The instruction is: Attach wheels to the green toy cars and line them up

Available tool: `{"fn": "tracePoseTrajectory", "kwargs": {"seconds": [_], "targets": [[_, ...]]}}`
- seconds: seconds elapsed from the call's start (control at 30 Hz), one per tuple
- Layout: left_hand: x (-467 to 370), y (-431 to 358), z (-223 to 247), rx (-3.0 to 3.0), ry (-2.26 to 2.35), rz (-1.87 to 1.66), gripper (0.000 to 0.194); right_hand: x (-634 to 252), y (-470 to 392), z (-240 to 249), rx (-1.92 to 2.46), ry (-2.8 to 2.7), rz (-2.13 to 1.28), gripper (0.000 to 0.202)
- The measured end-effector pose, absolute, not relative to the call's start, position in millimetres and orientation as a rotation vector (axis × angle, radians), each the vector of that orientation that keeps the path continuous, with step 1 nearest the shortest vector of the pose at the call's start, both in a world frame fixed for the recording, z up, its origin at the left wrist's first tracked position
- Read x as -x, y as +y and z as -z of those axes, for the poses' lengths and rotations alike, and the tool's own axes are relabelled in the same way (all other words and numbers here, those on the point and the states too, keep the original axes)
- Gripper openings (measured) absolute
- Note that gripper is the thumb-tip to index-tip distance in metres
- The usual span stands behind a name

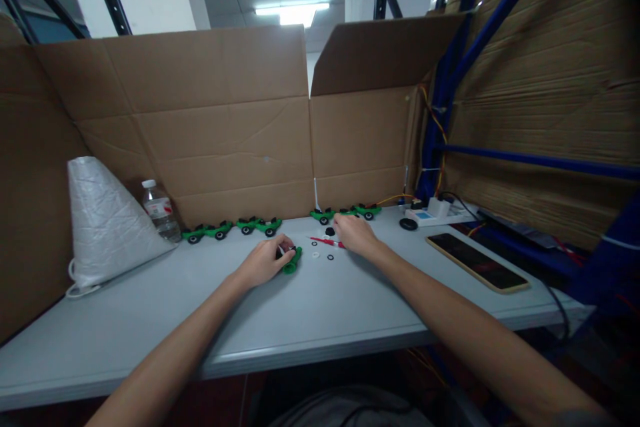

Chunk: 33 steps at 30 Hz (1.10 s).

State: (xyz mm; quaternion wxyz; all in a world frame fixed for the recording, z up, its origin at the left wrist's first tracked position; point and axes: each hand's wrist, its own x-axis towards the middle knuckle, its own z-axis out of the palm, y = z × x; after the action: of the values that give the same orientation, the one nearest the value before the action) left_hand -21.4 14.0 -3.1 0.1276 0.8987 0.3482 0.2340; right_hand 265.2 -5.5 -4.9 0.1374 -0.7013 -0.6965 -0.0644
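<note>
My left hand (267, 260) is closed around a small green toy car (291, 263) with dark parts, held at the tabletop; part of it is hidden by the fingers. My right hand (354, 233) reaches farther back, its fingers curled together beside the green toy cars along the cardboard. Whatever they pinch is hidden. A red pen-like tool (327, 242) lies just left of that hand. Around it are a black round part (330, 231), a small black ring (330, 257) and a white ring (315, 255).
Green toy cars stand along the back, one pair of shapes at left (207, 232) and others at right. A water bottle (161, 210) and silver bag (107, 233) are on the left. At right lie a phone (475, 261) and a white power strip (435, 213). Cardboard walls (225, 127) enclose the table.
</note>
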Motion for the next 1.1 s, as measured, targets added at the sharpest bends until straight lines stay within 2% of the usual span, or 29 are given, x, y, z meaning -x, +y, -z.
{"fn": "tracePoseTrajectory", "kwargs": {"seconds": [0.3,0.6,0.87,1.1], "targets": [[26.8,22.5,3.8,-2.644,1.185,-0.741,0.031,-266.5,-5.0,13.0,1.733,-2.339,0.106,0.015],[27.6,27.8,5.3,-2.597,1.199,-0.758,0.032,-277.1,8.7,4.7,1.854,-1.855,0.091,0.025],[30.0,31.8,6.3,-2.541,1.209,-0.753,0.034,-276.1,6.1,12.5,1.866,-2.062,0.166,0.020],[23.1,20.1,3.7,-2.516,0.972,-0.706,0.035,-266.3,-0.1,20.4,1.927,-2.130,0.168,0.016]]}}
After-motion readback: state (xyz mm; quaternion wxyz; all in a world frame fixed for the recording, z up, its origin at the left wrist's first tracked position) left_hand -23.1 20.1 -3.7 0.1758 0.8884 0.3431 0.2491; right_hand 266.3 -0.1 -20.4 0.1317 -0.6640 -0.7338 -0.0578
